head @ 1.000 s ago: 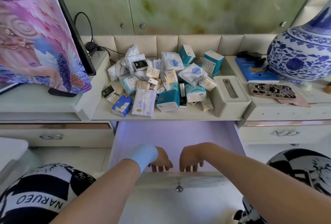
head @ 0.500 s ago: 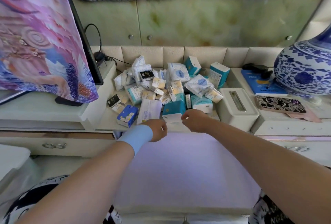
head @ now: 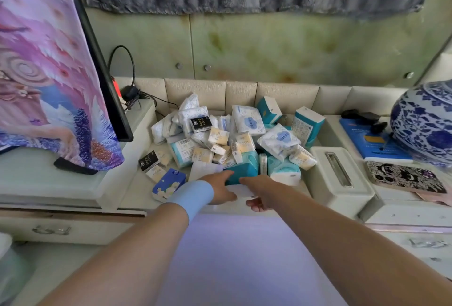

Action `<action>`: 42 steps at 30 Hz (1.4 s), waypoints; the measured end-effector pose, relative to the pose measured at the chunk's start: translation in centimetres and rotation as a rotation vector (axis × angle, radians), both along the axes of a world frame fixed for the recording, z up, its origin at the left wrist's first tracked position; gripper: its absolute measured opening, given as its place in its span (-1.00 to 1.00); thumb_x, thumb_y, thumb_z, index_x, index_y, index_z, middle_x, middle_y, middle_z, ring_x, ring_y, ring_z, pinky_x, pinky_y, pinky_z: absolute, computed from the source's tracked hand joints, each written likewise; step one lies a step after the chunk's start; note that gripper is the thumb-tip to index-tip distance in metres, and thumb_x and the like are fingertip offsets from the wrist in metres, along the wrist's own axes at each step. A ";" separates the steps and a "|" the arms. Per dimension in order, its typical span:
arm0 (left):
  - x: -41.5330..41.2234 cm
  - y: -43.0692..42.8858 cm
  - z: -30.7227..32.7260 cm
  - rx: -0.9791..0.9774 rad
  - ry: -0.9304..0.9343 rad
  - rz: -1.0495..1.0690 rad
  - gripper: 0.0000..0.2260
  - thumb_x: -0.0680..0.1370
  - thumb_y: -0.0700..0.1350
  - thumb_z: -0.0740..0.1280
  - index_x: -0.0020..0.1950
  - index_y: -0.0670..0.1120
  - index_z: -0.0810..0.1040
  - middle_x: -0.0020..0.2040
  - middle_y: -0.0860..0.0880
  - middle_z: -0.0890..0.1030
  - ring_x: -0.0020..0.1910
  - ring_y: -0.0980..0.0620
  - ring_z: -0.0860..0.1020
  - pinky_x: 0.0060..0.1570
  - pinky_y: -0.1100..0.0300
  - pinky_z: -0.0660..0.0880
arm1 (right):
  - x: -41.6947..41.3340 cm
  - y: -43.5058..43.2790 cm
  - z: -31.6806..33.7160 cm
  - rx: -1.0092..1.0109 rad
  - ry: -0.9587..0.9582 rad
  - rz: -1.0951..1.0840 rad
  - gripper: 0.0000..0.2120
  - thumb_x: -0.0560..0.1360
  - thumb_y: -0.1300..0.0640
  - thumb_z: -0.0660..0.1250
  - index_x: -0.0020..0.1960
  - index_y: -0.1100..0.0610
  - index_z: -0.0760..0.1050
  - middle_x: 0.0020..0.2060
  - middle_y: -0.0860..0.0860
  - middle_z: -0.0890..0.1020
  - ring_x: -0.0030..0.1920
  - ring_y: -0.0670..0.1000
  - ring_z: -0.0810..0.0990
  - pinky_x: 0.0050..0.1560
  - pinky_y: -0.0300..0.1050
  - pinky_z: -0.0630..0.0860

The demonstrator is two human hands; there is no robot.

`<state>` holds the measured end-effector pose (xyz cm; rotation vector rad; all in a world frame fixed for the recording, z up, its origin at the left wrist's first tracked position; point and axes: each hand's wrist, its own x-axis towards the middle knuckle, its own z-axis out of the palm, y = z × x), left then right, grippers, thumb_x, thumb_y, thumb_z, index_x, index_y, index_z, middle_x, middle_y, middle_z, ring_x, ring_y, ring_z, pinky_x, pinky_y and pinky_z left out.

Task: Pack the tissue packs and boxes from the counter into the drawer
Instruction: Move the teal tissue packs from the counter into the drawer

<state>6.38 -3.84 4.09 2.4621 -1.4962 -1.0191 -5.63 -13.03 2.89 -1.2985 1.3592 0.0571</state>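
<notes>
Both of your grips are on one teal tissue pack (head: 244, 168) at the near edge of the pile. Your right grip (head: 260, 190) has its fingers (head: 247, 179) laid over the pack's near top edge and its thumb curled beneath the white near face, so it pinches that end. Your left grip (head: 221, 189), the one with the pale blue wristband (head: 193, 195), lies against the pack's left near corner. Whether it has closed round the pack cannot be told from here.

The pack lies flat on the bench (head: 137, 193) between the two grips, just far of them, teal top upward and white end turned toward you. Your grips cover the near part, so its long axis cannot be told.

Just left of it, partly under your left grip, a flat white pack (head: 204, 170) lies with one short end toward you. Just right of it stands a teal-and-white pack (head: 283, 171). Further left, a blue flowered pack (head: 167, 183) sits near the bench edge, tilted, with a black "Face" pack (head: 149, 160) far of it. The rest of the heap (head: 247, 122) rises behind, many small packs at mixed angles.

Right of the heap is a cream tissue holder (head: 340, 178), slot upward. The open drawer (head: 232, 256) lies below your forearms, near of the bench.
</notes>
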 end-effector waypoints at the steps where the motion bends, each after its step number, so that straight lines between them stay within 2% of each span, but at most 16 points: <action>1: 0.1 -0.1 0.1 -0.012 0.030 0.005 -0.27 0.50 0.14 0.33 0.58 0.19 0.04 0.49 0.09 0.35 0.34 -0.02 0.45 0.30 0.03 0.44 | 0.0 -0.2 0.2 0.023 0.007 -0.010 -0.61 0.53 -0.05 0.33 0.22 0.17 0.41 -0.15 0.09 0.45 -0.37 0.03 0.48 -0.38 -0.15 0.47; 5: 0.3 -0.8 0.1 -0.128 0.195 0.092 -0.39 0.52 0.10 0.33 0.54 0.20 0.18 0.37 0.05 0.48 0.24 -0.02 0.52 0.25 0.03 0.47 | -0.4 -0.8 2.0 -0.036 0.074 0.008 -0.56 0.41 -0.10 0.30 0.16 0.16 0.42 -0.15 0.10 0.42 -0.39 0.05 0.39 -0.41 -0.16 0.51; 8: -1.1 -1.5 1.1 -0.245 0.441 0.314 -0.59 0.59 0.14 0.18 0.44 0.17 0.35 0.27 -0.01 0.55 0.17 -0.09 0.55 0.22 -0.08 0.50 | -1.2 -0.2 4.6 -0.109 0.133 0.099 -0.46 0.48 -0.21 0.19 0.19 0.22 0.42 -0.12 0.17 0.56 -0.44 0.15 0.57 -0.33 -0.01 0.63; 10: -2.5 -2.0 1.9 -0.249 0.669 0.455 -0.67 0.60 0.14 0.14 0.32 0.12 0.47 0.15 -0.05 0.59 0.08 -0.13 0.60 0.16 -0.15 0.54 | -2.1 0.7 6.3 -0.165 0.189 0.169 -0.43 0.50 -0.24 0.17 0.16 0.27 0.43 -0.10 0.21 0.62 -0.40 0.18 0.68 -0.26 -0.01 0.67; 12: -3.7 -2.4 2.4 -0.213 0.836 0.527 -0.59 0.53 0.28 0.21 0.26 0.11 0.52 0.16 -0.05 0.60 0.09 -0.18 0.61 0.10 -0.20 0.56 | -3.3 1.6 7.2 -0.326 0.268 0.265 -0.33 0.43 -0.30 0.22 0.18 0.29 0.38 -0.16 0.20 0.66 -0.35 0.16 0.71 -0.26 -0.04 0.67; 14: -4.3 -2.7 2.7 -0.165 0.939 0.594 -0.47 0.37 0.36 0.37 0.22 0.11 0.56 0.16 -0.06 0.61 0.11 -0.21 0.60 0.07 -0.24 0.56 | -4.5 2.1 7.6 -0.528 0.278 0.431 -0.21 0.37 -0.35 0.28 0.33 0.22 0.26 -0.06 0.15 0.66 -0.15 0.12 0.70 -0.21 -0.06 0.63; 17: -4.2 -2.5 2.8 -0.128 1.009 0.700 -0.55 0.38 0.19 0.50 0.14 -0.03 0.58 0.04 -0.14 0.63 0.06 -0.20 0.63 0.03 -0.21 0.57 | -6.2 1.0 8.0 -0.714 0.223 0.659 -0.36 0.43 -0.26 0.30 0.37 0.07 0.30 0.13 -0.01 0.57 0.04 0.02 0.54 -0.04 -0.07 0.49; 19: -3.5 -2.2 2.7 -0.099 1.015 0.682 -0.52 0.37 0.08 0.52 0.22 -0.08 0.57 0.01 -0.18 0.65 0.00 -0.21 0.64 -0.01 -0.22 0.57 | -7.2 -0.8 7.5 -0.790 0.209 0.654 -0.56 0.49 -0.13 0.27 0.32 -0.04 0.40 0.19 -0.04 0.57 0.09 0.01 0.53 0.08 -0.06 0.50; 21: -2.7 -1.8 2.8 -0.094 0.995 0.658 -0.56 0.39 0.03 0.45 0.22 -0.10 0.55 -0.03 -0.21 0.66 -0.06 -0.21 0.65 -0.03 -0.21 0.58 | -7.9 -2.8 6.0 -0.944 0.300 0.683 -0.61 0.49 0.00 0.28 0.32 -0.07 0.41 0.25 -0.01 0.53 0.17 0.05 0.52 0.14 -0.04 0.50; 24: -2.2 -1.2 3.5 -0.131 0.976 0.705 -0.70 0.47 -0.01 0.34 0.14 -0.13 0.54 -0.13 -0.21 0.64 -0.16 -0.17 0.62 -0.14 -0.01 0.58 | -8.3 -4.8 2.6 -1.189 0.504 0.810 -0.50 0.47 0.05 0.31 0.40 -0.03 0.34 0.33 0.08 0.41 0.30 0.13 0.40 0.25 0.02 0.42; 28: -1.3 -0.9 3.3 -0.189 0.943 0.732 -0.65 0.39 0.00 0.39 0.13 -0.11 0.56 -0.08 -0.17 0.67 -0.12 -0.12 0.62 -0.13 0.12 0.51 | -7.8 -5.8 -1.5 -1.397 0.684 0.934 -0.32 0.49 0.04 0.34 0.53 0.02 0.12 0.37 0.16 0.33 0.35 0.20 0.32 0.28 0.10 0.33; 31: -1.3 -0.2 3.7 -0.229 0.894 0.691 -0.75 0.47 0.04 0.42 0.08 -0.03 0.58 -0.19 -0.06 0.67 -0.20 -0.01 0.59 -0.24 0.20 0.46 | -7.3 -5.6 -2.3 -1.456 0.772 0.959 -0.22 0.49 0.09 0.38 0.55 0.02 0.01 0.34 0.21 0.33 0.32 0.25 0.34 0.28 0.14 0.31; 33: -1.2 0.6 3.8 -0.219 0.857 0.607 -0.77 0.51 0.03 0.41 0.12 -0.01 0.58 -0.16 -0.06 0.68 -0.18 -0.02 0.60 -0.23 0.15 0.51 | -7.0 -5.2 -1.6 -1.485 0.810 0.971 -0.30 0.50 0.14 0.36 0.52 0.06 0.09 0.29 0.22 0.37 0.27 0.25 0.40 0.28 0.15 0.32; 35: -0.9 1.5 3.7 -0.205 0.828 0.518 -0.70 0.49 -0.01 0.44 0.21 0.01 0.56 0.00 -0.12 0.70 -0.02 -0.14 0.65 -0.10 -0.02 0.61 | -6.6 -4.9 -0.8 -1.502 0.850 1.006 -0.45 0.50 0.17 0.35 0.44 0.11 0.24 0.26 0.22 0.41 0.24 0.26 0.45 0.30 0.22 0.33; 37: -0.7 2.3 3.7 -0.187 0.791 0.489 -0.64 0.48 -0.05 0.43 0.26 0.05 0.52 0.10 -0.13 0.67 0.11 -0.19 0.63 0.05 -0.14 0.59 | -6.5 -4.4 -0.2 -1.499 0.890 1.043 -0.56 0.51 0.20 0.33 0.36 0.15 0.33 0.22 0.20 0.45 0.19 0.27 0.49 0.26 0.26 0.36; 42: -0.9 4.3 4.2 -0.181 0.691 0.498 -0.44 0.33 -0.03 0.40 0.34 0.05 0.43 0.14 -0.13 0.63 0.07 -0.16 0.64 -0.05 -0.08 0.63 | -6.6 -2.7 1.7 -1.451 0.804 0.966 -0.62 0.51 0.23 0.32 0.31 0.12 0.41 0.17 0.11 0.51 0.13 0.19 0.54 0.16 0.11 0.42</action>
